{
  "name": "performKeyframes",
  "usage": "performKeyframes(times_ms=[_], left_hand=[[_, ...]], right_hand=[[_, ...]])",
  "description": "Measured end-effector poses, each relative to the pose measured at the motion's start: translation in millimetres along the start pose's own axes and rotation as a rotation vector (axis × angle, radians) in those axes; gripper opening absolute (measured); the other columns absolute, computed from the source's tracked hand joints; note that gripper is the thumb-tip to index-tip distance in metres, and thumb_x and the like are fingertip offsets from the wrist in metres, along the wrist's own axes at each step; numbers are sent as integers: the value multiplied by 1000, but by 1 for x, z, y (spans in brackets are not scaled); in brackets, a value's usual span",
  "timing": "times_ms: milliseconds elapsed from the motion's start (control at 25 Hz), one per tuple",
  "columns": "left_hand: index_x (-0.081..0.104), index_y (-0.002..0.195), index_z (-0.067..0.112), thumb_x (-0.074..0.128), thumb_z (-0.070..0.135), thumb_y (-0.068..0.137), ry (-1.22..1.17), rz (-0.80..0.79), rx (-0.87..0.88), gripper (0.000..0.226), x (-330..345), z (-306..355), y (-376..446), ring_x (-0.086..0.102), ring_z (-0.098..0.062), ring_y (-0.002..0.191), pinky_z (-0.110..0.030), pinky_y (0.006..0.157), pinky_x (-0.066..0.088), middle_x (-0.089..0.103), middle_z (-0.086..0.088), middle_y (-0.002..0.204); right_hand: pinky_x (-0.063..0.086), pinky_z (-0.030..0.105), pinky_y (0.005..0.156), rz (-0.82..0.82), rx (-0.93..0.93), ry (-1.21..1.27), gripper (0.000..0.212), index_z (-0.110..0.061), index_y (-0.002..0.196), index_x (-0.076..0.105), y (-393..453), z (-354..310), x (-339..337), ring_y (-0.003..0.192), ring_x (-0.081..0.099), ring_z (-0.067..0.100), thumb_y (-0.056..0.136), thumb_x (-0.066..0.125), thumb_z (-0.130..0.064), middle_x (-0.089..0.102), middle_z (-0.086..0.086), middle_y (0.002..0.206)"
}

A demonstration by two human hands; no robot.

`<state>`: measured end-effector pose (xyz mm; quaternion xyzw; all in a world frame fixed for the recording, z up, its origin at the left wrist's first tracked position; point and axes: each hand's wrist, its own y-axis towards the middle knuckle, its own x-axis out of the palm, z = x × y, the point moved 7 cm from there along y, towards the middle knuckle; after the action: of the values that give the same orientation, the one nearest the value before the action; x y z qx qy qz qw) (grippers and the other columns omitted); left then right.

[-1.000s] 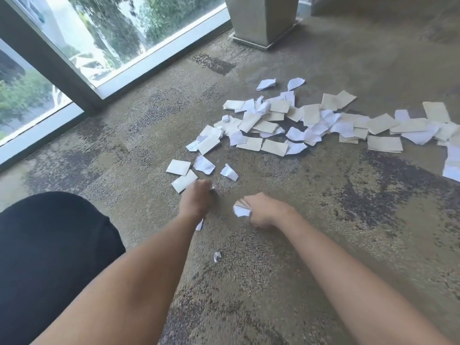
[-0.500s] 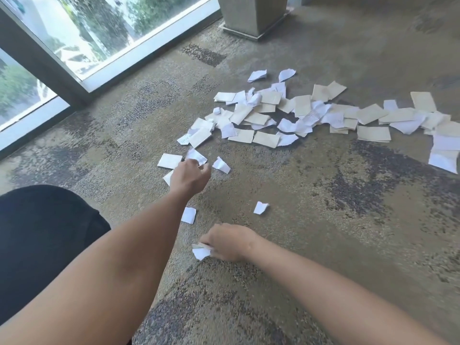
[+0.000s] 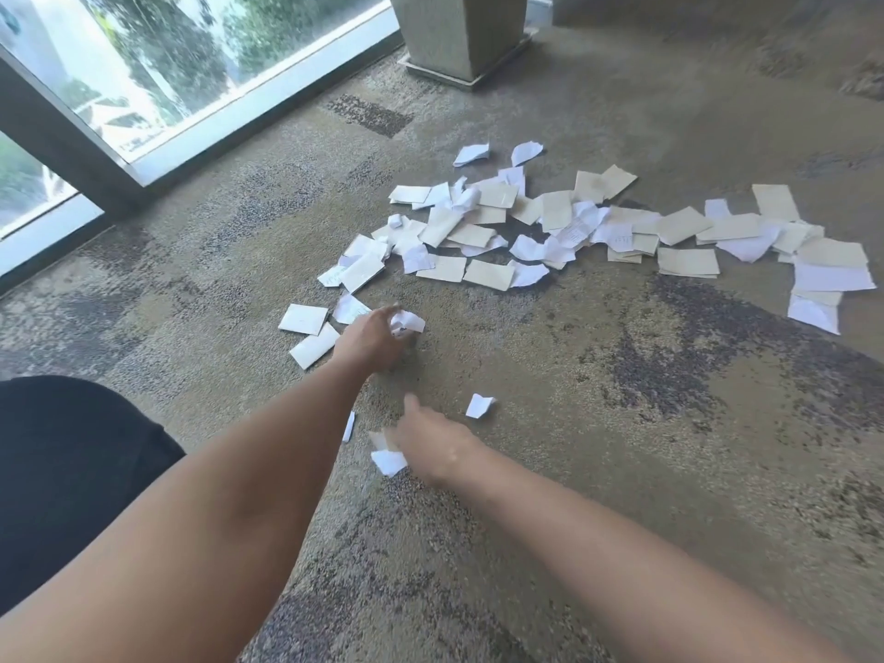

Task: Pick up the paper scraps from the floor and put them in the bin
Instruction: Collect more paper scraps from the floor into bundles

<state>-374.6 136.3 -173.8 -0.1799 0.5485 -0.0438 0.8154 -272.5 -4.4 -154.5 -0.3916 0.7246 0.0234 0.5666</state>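
Several white and cream paper scraps [image 3: 550,222] lie in a wide heap on the carpet ahead. My left hand [image 3: 370,339] reaches forward and its fingers curl round a crumpled white scrap [image 3: 407,323]. Two flat scraps [image 3: 306,332] lie just left of that hand. Nearer to me, my right hand [image 3: 430,442] is blurred and holds a small bunch of white scraps [image 3: 388,460] low over the carpet. One loose scrap [image 3: 480,405] lies just right of it, and another scrap [image 3: 349,425] shows beside my left forearm. No bin is in view.
A grey square pedestal [image 3: 459,35] stands on the carpet at the back. A floor-level window with a dark frame [image 3: 71,136] runs along the left. My dark-clothed knee [image 3: 62,471] fills the lower left. Bare carpet [image 3: 669,471] spreads to the right.
My left hand has shifted right from the flat scraps and closed on the crumpled scrap. My right hand, still holding its scraps, has moved slightly forward toward the loose scrap.
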Motion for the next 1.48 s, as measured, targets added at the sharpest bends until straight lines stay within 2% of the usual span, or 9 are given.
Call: performKeyframes(times_ms=[80,160,440,720,920,1040,1160,1360,1480], left_hand=[[54,131,31,62,52,88,140,78,25,49,-8,6,-3,67,-23,101,-38,83,56,69,1,118],[59,122,26,57,38,93,230,149,80,31,-14,17,-6,67,-27,97,-36,78,55,71,-5,112],[67,105,14,50,13,93,304,225,110,21,-19,37,-19,68,-32,85,-34,66,49,71,-11,93],[65,108,17,44,22,88,137,53,64,29,-35,23,-1,66,-28,87,-34,79,56,70,-12,104],[60,107,2,43,21,96,2,86,-55,28,-58,10,4,55,-15,62,-24,55,39,61,-9,84],[61,112,6,44,23,97,-23,114,-75,28,-60,10,1,54,-13,62,-24,57,41,61,-9,89],[62,112,9,45,21,95,-61,114,-42,27,-57,17,2,58,-24,77,-29,71,46,67,-14,104],[61,105,2,46,17,96,-76,157,35,23,-69,44,3,49,-15,62,-22,48,38,61,-15,96],[59,94,8,46,18,95,-52,180,63,17,-79,54,7,49,-17,64,-25,53,33,62,-13,90]], right_hand=[[46,40,97,69,225,86,55,4,146,27,-2,21,-6,122,52,31,95,46,3,32,17,143],[47,31,96,164,376,110,46,7,140,34,-11,38,-11,119,55,23,96,46,1,32,18,141],[49,27,92,341,547,190,34,4,133,40,-23,60,-8,115,59,21,100,32,6,44,16,132],[51,32,89,240,470,134,32,2,128,45,-24,70,-13,113,59,28,96,47,5,57,18,124],[53,32,69,100,108,521,45,-7,130,35,2,13,-23,93,65,30,91,57,2,61,21,118],[51,37,69,1,-48,636,59,-13,140,28,30,-37,-17,91,62,31,91,59,-1,56,23,126],[49,46,88,-19,-8,604,70,-11,147,21,50,-57,-9,114,57,40,90,63,-6,52,26,132],[50,51,96,-53,215,551,81,-8,149,14,64,-54,6,122,52,41,85,64,3,52,26,132],[48,51,98,-50,261,569,76,-4,146,15,68,-58,11,125,49,41,87,63,2,52,25,133]])
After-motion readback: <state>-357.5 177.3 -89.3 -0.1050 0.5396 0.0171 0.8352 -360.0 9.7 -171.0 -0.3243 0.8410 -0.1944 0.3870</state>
